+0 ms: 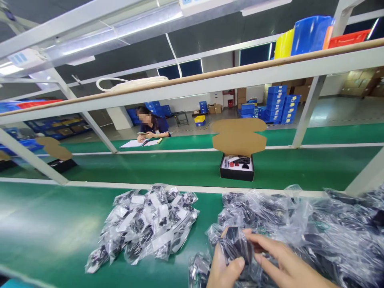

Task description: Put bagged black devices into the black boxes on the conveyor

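My left hand [225, 269] is closed around a clear plastic bag with a black part [235, 242] inside, thumb across its front. At the bag's right side, my right hand [283, 260] has its fingers and thumb on the plastic. The exact kind of the black part is hard to make out. Under and beyond both hands spreads a large heap of similar bagged black parts [270, 208]. To the left lies a smaller pile of clear bags [153, 220] holding black pieces and white slips.
Behind the green bench [54, 224], an open black box [237, 173] with a raised cardboard lid sits on a green belt [144, 170]. Across it, a person [153, 124] sits with a phone and papers. A shelf [198, 86] runs overhead, with slanted posts either side.
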{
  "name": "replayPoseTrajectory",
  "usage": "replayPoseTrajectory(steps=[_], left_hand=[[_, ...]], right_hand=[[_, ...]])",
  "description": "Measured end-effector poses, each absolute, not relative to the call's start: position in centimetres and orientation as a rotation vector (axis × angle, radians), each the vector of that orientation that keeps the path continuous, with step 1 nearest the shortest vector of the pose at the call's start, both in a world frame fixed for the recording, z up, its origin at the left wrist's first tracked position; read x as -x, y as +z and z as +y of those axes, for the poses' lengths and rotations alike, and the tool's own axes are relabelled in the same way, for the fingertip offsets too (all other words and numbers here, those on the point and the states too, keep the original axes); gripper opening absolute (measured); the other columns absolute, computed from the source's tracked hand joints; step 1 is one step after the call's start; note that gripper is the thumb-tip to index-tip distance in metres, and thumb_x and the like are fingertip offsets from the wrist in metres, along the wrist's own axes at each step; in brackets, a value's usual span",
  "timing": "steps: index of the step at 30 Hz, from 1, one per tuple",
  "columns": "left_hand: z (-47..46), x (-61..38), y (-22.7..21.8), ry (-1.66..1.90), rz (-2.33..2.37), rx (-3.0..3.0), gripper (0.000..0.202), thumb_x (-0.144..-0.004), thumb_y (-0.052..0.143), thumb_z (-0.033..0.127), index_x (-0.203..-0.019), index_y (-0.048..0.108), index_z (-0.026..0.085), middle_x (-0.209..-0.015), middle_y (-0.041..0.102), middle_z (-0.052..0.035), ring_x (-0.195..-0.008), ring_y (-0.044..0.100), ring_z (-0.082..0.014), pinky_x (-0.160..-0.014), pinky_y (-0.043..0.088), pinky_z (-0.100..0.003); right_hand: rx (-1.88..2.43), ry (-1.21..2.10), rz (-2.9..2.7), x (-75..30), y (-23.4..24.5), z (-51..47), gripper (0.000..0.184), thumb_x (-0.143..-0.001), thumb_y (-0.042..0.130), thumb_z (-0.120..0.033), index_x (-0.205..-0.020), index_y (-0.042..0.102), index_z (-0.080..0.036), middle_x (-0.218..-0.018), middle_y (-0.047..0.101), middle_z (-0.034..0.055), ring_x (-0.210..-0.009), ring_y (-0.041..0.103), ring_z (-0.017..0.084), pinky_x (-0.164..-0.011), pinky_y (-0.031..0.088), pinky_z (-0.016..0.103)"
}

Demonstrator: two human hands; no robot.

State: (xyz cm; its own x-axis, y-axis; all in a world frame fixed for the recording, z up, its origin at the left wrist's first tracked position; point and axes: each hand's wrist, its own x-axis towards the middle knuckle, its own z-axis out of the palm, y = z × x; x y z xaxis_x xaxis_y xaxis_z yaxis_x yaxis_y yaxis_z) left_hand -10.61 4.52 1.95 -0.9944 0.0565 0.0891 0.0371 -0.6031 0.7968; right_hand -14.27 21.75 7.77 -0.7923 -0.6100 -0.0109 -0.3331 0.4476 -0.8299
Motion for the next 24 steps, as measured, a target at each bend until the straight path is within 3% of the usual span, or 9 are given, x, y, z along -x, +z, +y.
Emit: replayPoseTrajectory(steps=[3,5,9,13,18,21,24], left_hand=[[3.0,10.3,1.1,2.841,1.557,0.076,0.059,-0.071,0.071,0.045,-0.118,0.058,0.012,-0.110,0.061,-0.0143,-0.112,0.051,-0.0337,-0.102,0.035,-0.045],[1.9,10.2,1.1,2.829,1.724,0.241,0.058,-0.075,0.066,0.049,-0.117,0.057,0.010,-0.106,0.062,-0.0149,-0.110,0.052,-0.0327,-0.101,0.037,-0.043],[0.7,9.8,2.4,2.677,2.079,0.042,0.069,-0.079,0.061,0.053,-0.129,0.041,0.010,-0.115,0.057,-0.0161,-0.107,0.053,-0.0297,-0.096,0.039,-0.038],[0.5,9.5,3.7,2.580,2.085,-0.142,0.083,-0.077,0.065,0.051,-0.135,0.022,0.011,-0.112,0.057,-0.0153,-0.097,0.058,-0.0244,-0.090,0.043,-0.035],[-0.4,8.9,3.4,2.393,2.394,0.099,0.067,-0.081,0.058,0.050,-0.131,0.036,0.010,-0.124,0.053,-0.0152,-0.111,0.053,-0.0251,-0.096,0.040,-0.032],[-0.8,8.6,3.0,2.290,2.508,0.178,0.065,-0.082,0.055,0.047,-0.133,0.039,0.012,-0.127,0.052,-0.0136,-0.115,0.050,-0.0272,-0.099,0.038,-0.033],[-0.6,8.5,3.3,2.245,2.574,0.189,0.064,-0.082,0.052,0.043,-0.136,0.036,0.012,-0.117,0.059,-0.0109,-0.106,0.056,-0.0250,-0.094,0.040,-0.033]], right_hand=[[0.925,-0.937,2.517,14.1,7.8,21.6,0.056,-0.093,0.032,-0.050,-0.140,0.043,-0.022,-0.141,0.040,0.0048,-0.129,0.040,0.025,-0.108,0.032,0.043],[0.974,-0.846,2.597,14.2,7.5,21.0,0.056,-0.093,0.031,-0.053,-0.138,0.046,-0.023,-0.140,0.042,0.0039,-0.127,0.043,0.026,-0.104,0.037,0.043],[1.122,-0.898,2.710,14.3,7.0,18.5,0.055,-0.091,0.039,-0.047,-0.133,0.051,-0.014,-0.129,0.053,0.0108,-0.116,0.054,0.025,-0.095,0.049,0.035],[1.275,-1.013,2.694,14.4,6.6,15.5,0.052,-0.088,0.040,-0.032,-0.131,0.048,-0.003,-0.127,0.054,0.0174,-0.113,0.056,0.022,-0.094,0.049,0.030],[1.192,-1.085,2.697,14.4,5.8,14.0,0.055,-0.086,0.044,-0.033,-0.133,0.045,-0.004,-0.129,0.053,0.0157,-0.113,0.056,0.023,-0.095,0.049,0.033],[1.079,-1.187,2.642,14.2,5.8,13.9,0.053,-0.084,0.048,-0.035,-0.130,0.049,-0.008,-0.118,0.060,0.0133,-0.097,0.063,0.020,-0.084,0.054,0.030],[1.002,-1.301,2.608,13.8,5.9,13.9,0.046,-0.084,0.047,-0.035,-0.125,0.052,-0.013,-0.103,0.065,0.0095,-0.081,0.065,0.016,-0.076,0.055,0.027]])
